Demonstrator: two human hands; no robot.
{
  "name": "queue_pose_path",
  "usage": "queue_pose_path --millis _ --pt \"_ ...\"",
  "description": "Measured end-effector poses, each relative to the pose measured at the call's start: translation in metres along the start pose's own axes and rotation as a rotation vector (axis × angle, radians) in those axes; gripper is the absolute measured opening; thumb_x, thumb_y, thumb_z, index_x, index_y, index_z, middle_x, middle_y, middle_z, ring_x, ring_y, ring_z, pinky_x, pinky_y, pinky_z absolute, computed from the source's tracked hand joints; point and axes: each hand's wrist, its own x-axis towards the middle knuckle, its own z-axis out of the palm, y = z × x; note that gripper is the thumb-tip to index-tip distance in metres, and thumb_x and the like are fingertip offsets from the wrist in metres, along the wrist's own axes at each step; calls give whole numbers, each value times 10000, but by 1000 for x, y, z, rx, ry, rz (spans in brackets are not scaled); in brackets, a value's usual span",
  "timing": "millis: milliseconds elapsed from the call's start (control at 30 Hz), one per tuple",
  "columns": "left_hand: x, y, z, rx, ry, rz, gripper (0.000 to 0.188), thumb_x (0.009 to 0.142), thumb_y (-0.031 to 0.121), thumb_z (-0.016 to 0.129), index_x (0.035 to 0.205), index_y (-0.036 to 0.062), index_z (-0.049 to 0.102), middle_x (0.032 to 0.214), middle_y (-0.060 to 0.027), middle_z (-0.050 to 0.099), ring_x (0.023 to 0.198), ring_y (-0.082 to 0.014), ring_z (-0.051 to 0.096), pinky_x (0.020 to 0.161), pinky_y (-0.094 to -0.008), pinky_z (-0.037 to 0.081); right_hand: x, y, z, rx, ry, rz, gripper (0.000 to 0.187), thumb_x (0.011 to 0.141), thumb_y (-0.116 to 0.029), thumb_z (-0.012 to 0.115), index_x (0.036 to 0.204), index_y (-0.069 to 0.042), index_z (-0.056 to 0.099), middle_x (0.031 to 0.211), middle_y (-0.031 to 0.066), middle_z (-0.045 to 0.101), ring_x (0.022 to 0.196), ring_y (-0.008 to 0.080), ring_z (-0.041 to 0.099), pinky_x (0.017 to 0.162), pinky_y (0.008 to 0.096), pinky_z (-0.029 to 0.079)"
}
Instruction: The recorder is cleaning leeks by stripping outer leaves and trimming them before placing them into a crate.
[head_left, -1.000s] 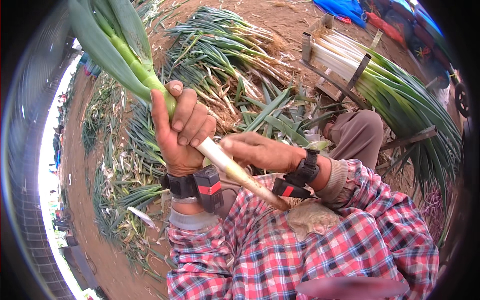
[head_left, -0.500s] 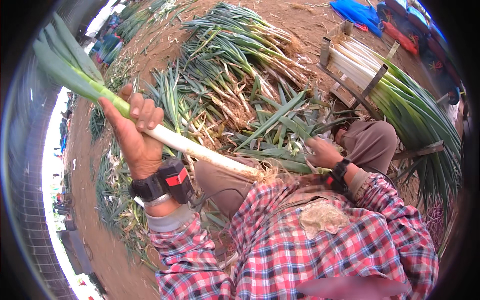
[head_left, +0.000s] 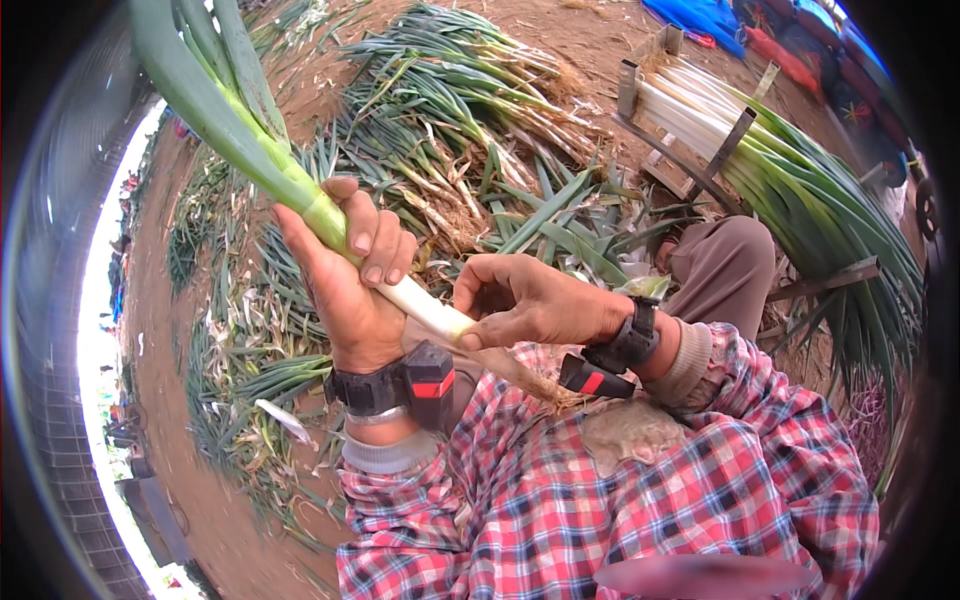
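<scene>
1 leek (head_left: 427, 310) is held aslant near centre, leaves toward 10 o'clock, roots toward 5. Shaft is gripped by left hand (head_left: 350, 290), fingers curled over. Right hand (head_left: 545, 303) is half curled, thumb against lower shaft; whether anything is pinched cannot be told. Rooted leeks (head_left: 440, 85) are piled at 12 o'clock; leek bundle (head_left: 805, 185) at 2.
</scene>
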Motion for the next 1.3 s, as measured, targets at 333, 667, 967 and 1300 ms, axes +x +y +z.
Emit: queue_pose_path --millis 333,667,967,1300 --pt "14 14 -15 221 221 176 532 968 534 450 1083 21 529 667 36 390 516 -58 340 460 -219 311 -27 -5 1 -310 -7 -525 167 893 -108 668 877 -62 508 977 93 599 957 234 592 859 368 458" --pt "32 98 -122 -28 300 206 678 941 644 300 1045 14 528 692 9 421 524 -90 394 478 -256 359 -133 12 -50 -311 87 125 153 876 -70 650 902 -37 503 944 73 573 886 140 538 761 288 438" --pt "37 109 -108 118 394 365 508 966 555 408 950 55 495 715 -25 447 609 -149 442 556 -277 391 -101 18 -56 -984 341 -109 549 789 -159 722 1276 -49 496 1258 187 490 1165 379 469 980 430 396" --pt "18 45 -44 30 416 442 340 1021 272 415 1230 17 500 1241 -132 603 1123 -234 606 899 -417 536 -34 19 -23 -466 159 80 295 906 -186 624 1142 -19 562 755 123 595 691 199 586 648 348 466"
